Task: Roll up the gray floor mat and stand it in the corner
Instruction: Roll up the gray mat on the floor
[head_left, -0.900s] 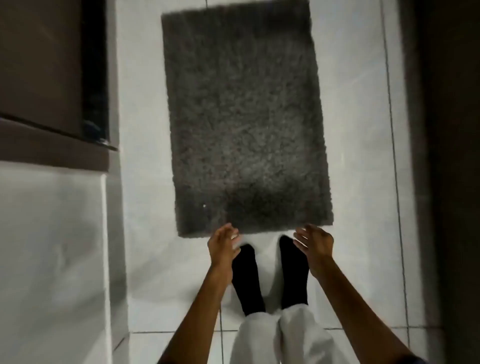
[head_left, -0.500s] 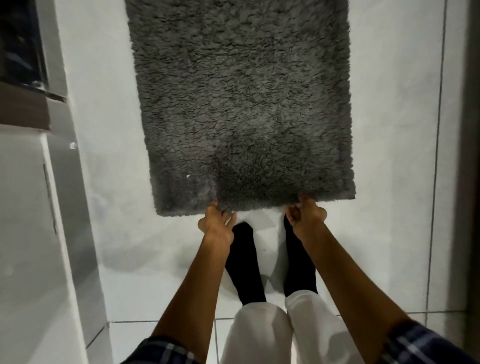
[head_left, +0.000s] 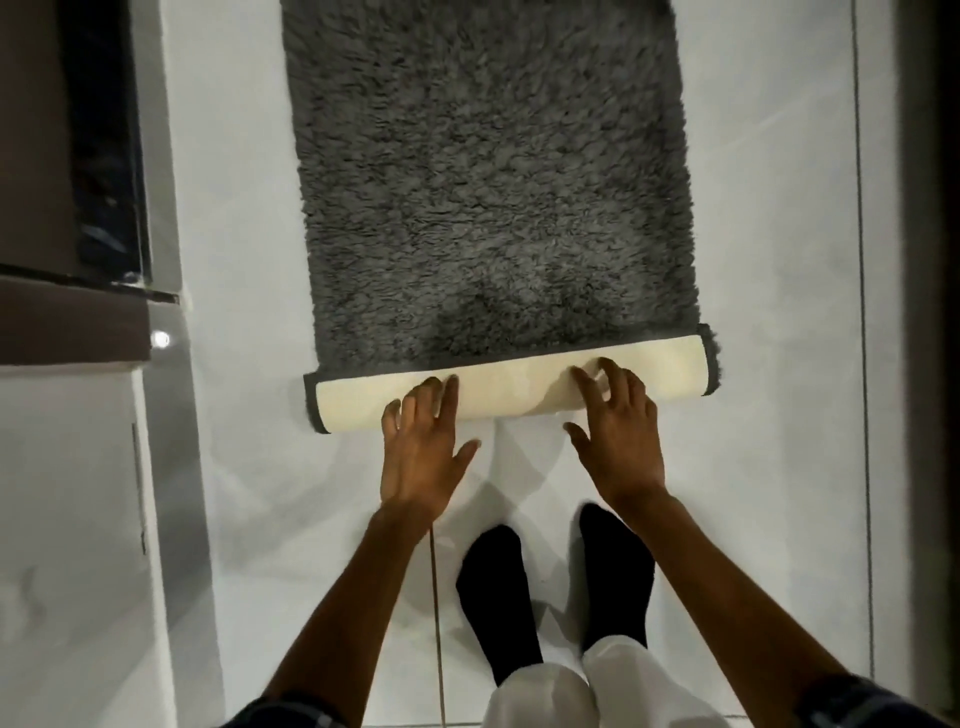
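The gray shaggy floor mat (head_left: 488, 182) lies on white tiles and runs away from me past the top edge. Its near edge is turned over into a low roll (head_left: 519, 382) that shows the cream underside. My left hand (head_left: 423, 447) has its fingers spread, with the fingertips resting on the roll left of its middle. My right hand (head_left: 618, 431) is also spread, its fingertips on the roll right of the middle. Neither hand grips the mat.
My feet in black socks (head_left: 550, 587) stand just behind the roll. A white cabinet or wall (head_left: 67, 519) and a dark brown unit (head_left: 62, 156) line the left side. A dark wall (head_left: 930, 312) runs along the right.
The near edge, which both hands pinched half a second ago, has been folded over into a roll. Both hands have let go and now lie spread on it.
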